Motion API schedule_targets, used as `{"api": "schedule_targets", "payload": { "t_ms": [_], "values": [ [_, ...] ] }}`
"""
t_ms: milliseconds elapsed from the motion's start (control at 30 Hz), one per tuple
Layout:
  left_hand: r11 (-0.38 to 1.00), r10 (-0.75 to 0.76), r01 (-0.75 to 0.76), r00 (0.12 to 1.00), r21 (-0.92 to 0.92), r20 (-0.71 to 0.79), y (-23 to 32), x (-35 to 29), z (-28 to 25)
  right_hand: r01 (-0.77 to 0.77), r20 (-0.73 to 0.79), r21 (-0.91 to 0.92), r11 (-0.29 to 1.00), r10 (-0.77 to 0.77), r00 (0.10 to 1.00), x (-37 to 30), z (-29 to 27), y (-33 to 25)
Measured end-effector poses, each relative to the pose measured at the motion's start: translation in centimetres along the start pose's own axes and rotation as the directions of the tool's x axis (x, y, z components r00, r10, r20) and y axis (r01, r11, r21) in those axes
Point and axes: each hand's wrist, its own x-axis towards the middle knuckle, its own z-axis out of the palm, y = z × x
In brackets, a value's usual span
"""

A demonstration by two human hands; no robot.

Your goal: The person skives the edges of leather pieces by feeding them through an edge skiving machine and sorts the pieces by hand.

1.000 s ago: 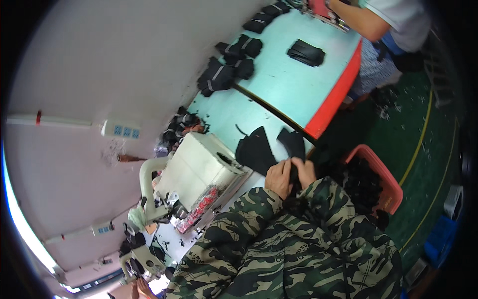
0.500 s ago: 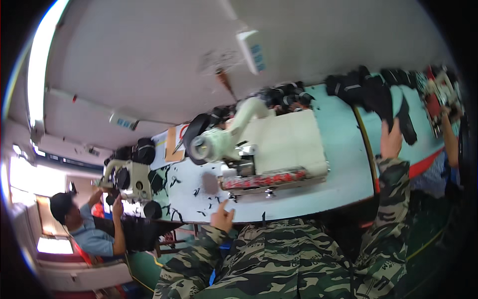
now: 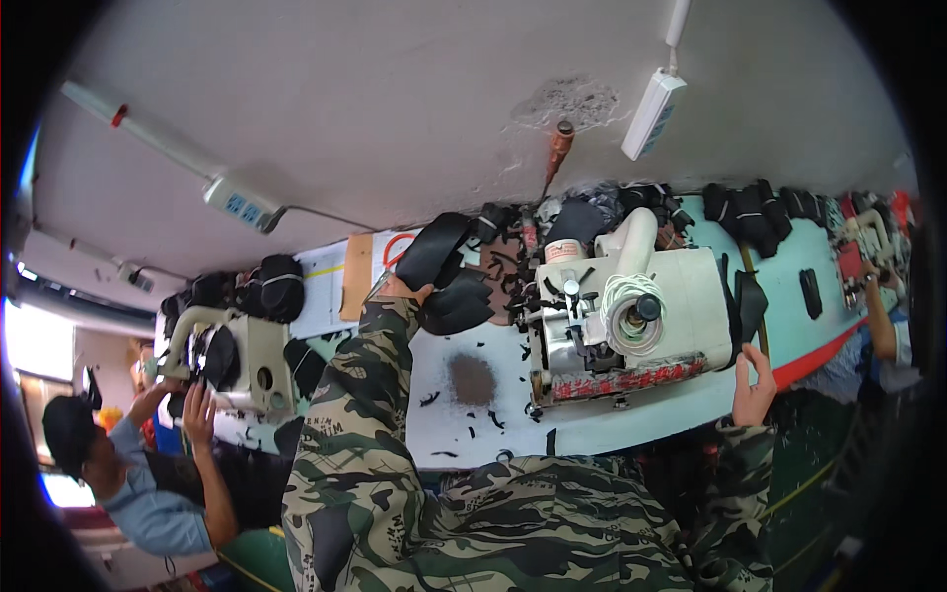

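At the worktop's (image 3: 592,424) far edge, the left hand (image 3: 400,289) seems to pinch a black leather piece (image 3: 434,252), fetching stock; the right hand (image 3: 755,383), fingers spread, rests beside the sewing machine (image 3: 631,316), where feeding it needs alignment.

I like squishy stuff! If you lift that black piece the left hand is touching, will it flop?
Probably floppy: the black piece looks thin and curved where it lies by the left hand. It is likely light, like the small black scraps scattered on the table.
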Motion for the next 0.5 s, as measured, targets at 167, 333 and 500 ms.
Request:
{"api": "schedule_targets", "payload": {
  "t_ms": [167, 333, 500],
  "values": [
    [0.99, -0.078, 0.086, 0.994, -0.113, 0.077, 0.4, 3.0, 0.9, 0.359, 0.188, 0.279, 0.891, -0.417, 0.889, -0.1, 2.7, -21.6],
    [0.812, 0.343, -0.286, 0.939, -0.508, 0.019, 0.5, 4.6, -1.8, 0.209, 0.427, 0.455, 0.866, -0.418, 0.802, 2.8, 4.3, -22.7],
    [0.431, 0.568, -0.173, 0.815, -0.886, 0.117, 0.7, -0.8, -9.5, 0.282, 0.319, 0.446, 0.849, -0.445, 0.837, 1.9, 5.3, -21.8]
  ]
}}
